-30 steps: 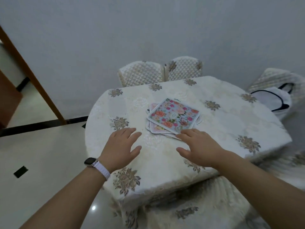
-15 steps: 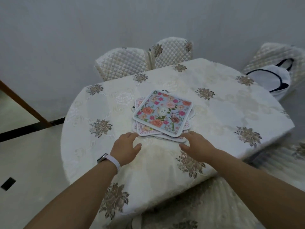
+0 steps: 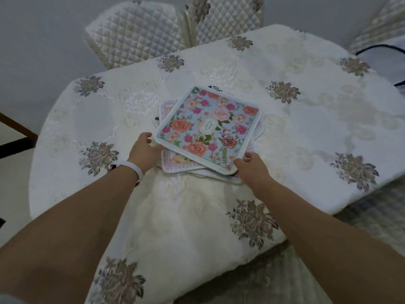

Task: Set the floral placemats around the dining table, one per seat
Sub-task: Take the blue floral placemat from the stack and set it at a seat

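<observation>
The top placemat (image 3: 208, 128) – blue ground, pink and orange roses, white rim – lies skewed on a stack (image 3: 175, 164) of other mats near the middle of the desk (image 3: 317, 132). Its corners overhang the mats below, so the left and near corners stand free of the cloth. Bare cloth spreads on all sides of the stack, widest toward the right and toward me. The desk's far edge meets two quilted chairs (image 3: 135, 34).

My left hand (image 3: 143, 150) sits at the mat's left corner. Its fingers (image 3: 158, 148) curl in against the rim, the thumb raised just clear of it. The tips are hidden at the edge, so I cannot tell whether they grip the mat or only touch it.

My right hand (image 3: 252, 168) is at the near corner – thumb laid on top of the white rim, the other fingers tucked out of sight beneath, pinching the mat.

Both forearms reach in over the near edge, well apart. A white wristband (image 3: 134, 170) circles the left wrist. A white bag (image 3: 390, 62) with dark trim shows at the far right.
</observation>
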Available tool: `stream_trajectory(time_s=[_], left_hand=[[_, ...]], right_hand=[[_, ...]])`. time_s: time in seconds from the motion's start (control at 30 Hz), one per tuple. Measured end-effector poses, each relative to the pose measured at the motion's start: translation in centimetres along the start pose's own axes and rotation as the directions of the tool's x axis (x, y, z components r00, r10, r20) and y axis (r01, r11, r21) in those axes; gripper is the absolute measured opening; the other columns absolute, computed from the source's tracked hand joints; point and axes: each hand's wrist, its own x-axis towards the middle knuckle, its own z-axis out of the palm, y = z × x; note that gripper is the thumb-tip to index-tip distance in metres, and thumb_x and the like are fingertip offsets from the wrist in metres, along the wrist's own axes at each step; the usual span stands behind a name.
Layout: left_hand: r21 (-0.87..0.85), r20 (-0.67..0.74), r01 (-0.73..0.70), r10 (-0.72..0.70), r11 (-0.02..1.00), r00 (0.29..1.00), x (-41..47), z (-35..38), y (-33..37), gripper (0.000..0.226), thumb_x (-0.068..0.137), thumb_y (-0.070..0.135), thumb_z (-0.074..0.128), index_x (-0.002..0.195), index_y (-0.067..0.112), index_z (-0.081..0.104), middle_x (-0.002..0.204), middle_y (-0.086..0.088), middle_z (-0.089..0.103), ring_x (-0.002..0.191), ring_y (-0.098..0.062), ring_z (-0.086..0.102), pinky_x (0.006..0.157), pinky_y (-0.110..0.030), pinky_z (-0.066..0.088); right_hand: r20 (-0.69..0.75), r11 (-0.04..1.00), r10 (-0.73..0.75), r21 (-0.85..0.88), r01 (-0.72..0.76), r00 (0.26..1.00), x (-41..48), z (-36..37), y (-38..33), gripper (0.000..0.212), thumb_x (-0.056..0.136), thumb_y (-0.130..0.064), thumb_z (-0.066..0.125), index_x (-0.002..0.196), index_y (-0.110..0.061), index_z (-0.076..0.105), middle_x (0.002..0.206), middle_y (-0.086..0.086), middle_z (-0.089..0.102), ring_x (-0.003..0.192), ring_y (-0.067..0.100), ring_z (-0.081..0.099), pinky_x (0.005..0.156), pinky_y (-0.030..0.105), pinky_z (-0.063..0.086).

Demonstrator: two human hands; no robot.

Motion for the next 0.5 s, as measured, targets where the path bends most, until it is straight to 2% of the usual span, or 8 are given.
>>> stream_trajectory(time_s=[0.07, 0.13, 0.27, 0.37, 0.43, 0.5], left_hand=[[-0.02, -0.025, 0.027, -0.028, 0.999, 0.999, 1.8, 0.2, 0.5, 0.056, 0.091, 0.024, 0.06, 0.142, 0.015, 0.037, 0.138, -0.01, 0.048, 0.106, -0.02, 0.051, 0.079, -0.032, 0.041], [-0.022, -0.029, 0.04, -0.041, 0.999, 0.999, 3.2, 0.6, 0.9, 0.056, 0.09, 0.023, 0.06, 0.142, 0.015, 0.038, 0.135, -0.01, 0.051, 0.108, -0.023, 0.054, 0.081, -0.032, 0.042], [-0.063, -0.08, 0.069, -0.074, 0.996, 0.994, 4.3, 1.7, 1.3, 0.055, 0.088, 0.021, 0.06, 0.139, 0.013, 0.041, 0.115, -0.006, 0.056, 0.088, -0.022, 0.057, 0.069, -0.031, 0.045], [-0.034, -0.133, 0.065, -0.069, 0.997, 0.989, 4.7, 2.4, 1.4, 0.055, 0.084, 0.028, 0.061, 0.134, 0.014, 0.046, 0.118, -0.007, 0.058, 0.09, -0.025, 0.062, 0.072, -0.036, 0.053], [-0.054, -0.14, 0.069, -0.076, 0.996, 0.987, 5.1, 2.7, 1.6, 0.05, 0.085, 0.027, 0.063, 0.132, 0.014, 0.049, 0.114, -0.005, 0.058, 0.089, -0.023, 0.061, 0.071, -0.033, 0.051], [-0.099, -0.132, 0.061, -0.074, 0.993, 0.988, 5.9, 2.9, 2.1, 0.041, 0.085, 0.025, 0.067, 0.123, 0.014, 0.057, 0.108, -0.004, 0.062, 0.086, -0.02, 0.061, 0.067, -0.03, 0.049]], right_hand=[[-0.036, 0.996, 0.023, 0.085, -0.019, 0.999, 0.9, 0.3, 0.3, 0.043, 0.092, -0.03, 0.061, 0.129, -0.013, 0.046, 0.098, -0.004, 0.053, 0.079, 0.009, 0.052, 0.062, 0.025, 0.042], [-0.048, 0.988, 0.04, 0.153, -0.032, 0.998, 1.7, 0.7, 0.4, 0.04, 0.091, -0.027, 0.062, 0.127, -0.015, 0.047, 0.098, -0.004, 0.052, 0.082, 0.012, 0.055, 0.057, 0.023, 0.042], [-0.087, 0.962, 0.073, 0.267, -0.047, 0.994, 2.8, 1.3, 0.3, 0.034, 0.084, -0.02, 0.067, 0.115, -0.014, 0.055, 0.098, 0.001, 0.065, 0.082, 0.015, 0.065, 0.068, 0.035, 0.056], [-0.095, 0.958, 0.067, 0.285, -0.037, 0.993, 3.8, 1.6, 0.3, 0.033, 0.079, -0.01, 0.064, 0.111, -0.012, 0.06, 0.091, 0.005, 0.07, 0.075, 0.014, 0.068, 0.066, 0.033, 0.057], [-0.075, 0.949, 0.077, 0.311, -0.05, 0.994, 4.3, 1.6, 0.2, 0.04, 0.073, -0.005, 0.064, 0.113, -0.009, 0.058, 0.093, 0.01, 0.071, 0.078, 0.022, 0.07, 0.071, 0.041, 0.061], [-0.075, 0.951, 0.059, 0.306, -0.033, 0.995, 4.9, 1.5, 0.2, 0.039, 0.077, -0.001, 0.063, 0.114, -0.006, 0.054, 0.093, 0.014, 0.069, 0.07, 0.023, 0.068, 0.072, 0.045, 0.061]])
